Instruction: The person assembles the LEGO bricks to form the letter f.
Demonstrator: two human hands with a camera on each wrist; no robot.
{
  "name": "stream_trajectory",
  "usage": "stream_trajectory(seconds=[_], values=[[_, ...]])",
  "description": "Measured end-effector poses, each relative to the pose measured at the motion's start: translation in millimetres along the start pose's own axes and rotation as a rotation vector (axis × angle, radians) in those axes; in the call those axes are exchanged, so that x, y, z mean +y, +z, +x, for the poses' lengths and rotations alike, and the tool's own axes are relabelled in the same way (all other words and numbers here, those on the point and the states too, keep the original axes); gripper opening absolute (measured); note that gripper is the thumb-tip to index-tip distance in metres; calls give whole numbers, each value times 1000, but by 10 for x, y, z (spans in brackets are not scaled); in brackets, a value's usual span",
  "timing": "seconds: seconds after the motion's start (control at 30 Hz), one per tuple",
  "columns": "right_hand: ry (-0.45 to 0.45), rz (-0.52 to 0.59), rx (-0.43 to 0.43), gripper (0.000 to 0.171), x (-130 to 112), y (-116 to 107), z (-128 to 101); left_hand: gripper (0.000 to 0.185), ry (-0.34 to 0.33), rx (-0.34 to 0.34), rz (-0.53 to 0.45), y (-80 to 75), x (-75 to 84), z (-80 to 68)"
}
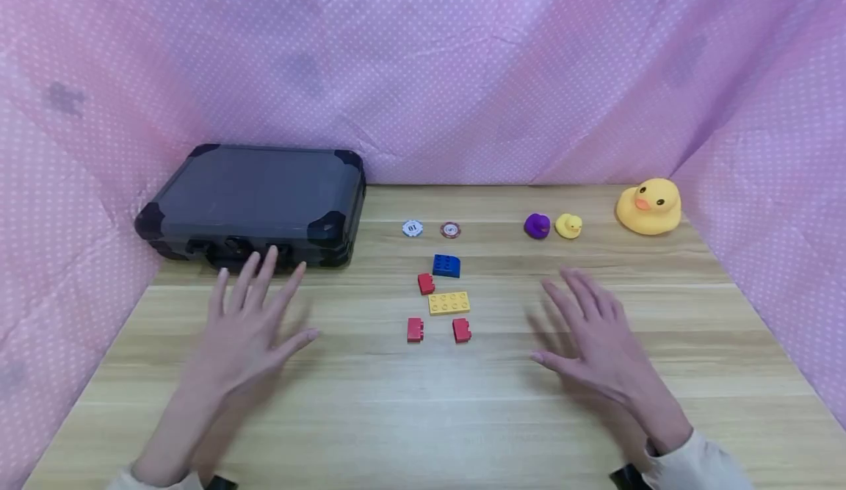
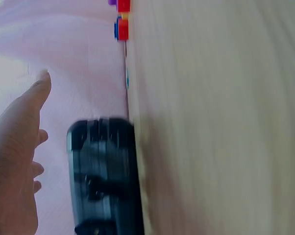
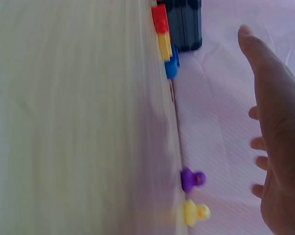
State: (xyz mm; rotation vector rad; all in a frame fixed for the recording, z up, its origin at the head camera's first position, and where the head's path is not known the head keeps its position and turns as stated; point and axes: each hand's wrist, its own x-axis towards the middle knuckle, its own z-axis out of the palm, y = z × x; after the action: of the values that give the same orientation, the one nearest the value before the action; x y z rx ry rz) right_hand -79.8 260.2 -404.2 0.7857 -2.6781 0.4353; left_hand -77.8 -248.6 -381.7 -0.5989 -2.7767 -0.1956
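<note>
In the head view, your left hand [image 1: 244, 332] is spread palm down over the counter [image 1: 410, 424], fingers well apart. Just beyond its fingertips is the closed case [image 1: 251, 189]; they overlap its front edge, and this view alone doesn't settle whether they touch. Your right hand [image 1: 598, 336] is extended too, thumb apart from the fingers. Between your hands, slightly ahead, are the blue brick [image 1: 446, 266], the yellow brick [image 1: 449, 303] and three red bricks [image 1: 415, 330], with two chips [image 1: 413, 228] farther ahead. Beyond your right hand's fingertips are the purple duck [image 1: 537, 226] and the small duck [image 1: 568, 225]; the big duck [image 1: 648, 207] is farther right, seen only here.

Your left wrist view shows what the head view hides: the hand is raised clear of the counter, and the case's front, with its dark fittings, stands in plain sight.

Your right wrist view shows that hand raised as well, with gaps between the fingertips. It sees the bricks side-on, a stretch of the case behind them, and both little ducks upright ahead of your hand.
</note>
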Motion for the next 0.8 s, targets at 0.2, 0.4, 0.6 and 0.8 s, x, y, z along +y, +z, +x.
stream_trajectory(seconds=[0.2,0.4,0.6,0.8], values=[[17,331,-84,70,-198,232,113,79,89,19,-174,192,178,137],[67,545,-133,52,-324,435,263,66,110,-49,-335,420,381,297],[54,639,-139,48,-360,557,366,53,137,-76,-424,661,499,353],[60,626,-163,45,-392,609,403,48,195,-46,-440,821,592,387]])
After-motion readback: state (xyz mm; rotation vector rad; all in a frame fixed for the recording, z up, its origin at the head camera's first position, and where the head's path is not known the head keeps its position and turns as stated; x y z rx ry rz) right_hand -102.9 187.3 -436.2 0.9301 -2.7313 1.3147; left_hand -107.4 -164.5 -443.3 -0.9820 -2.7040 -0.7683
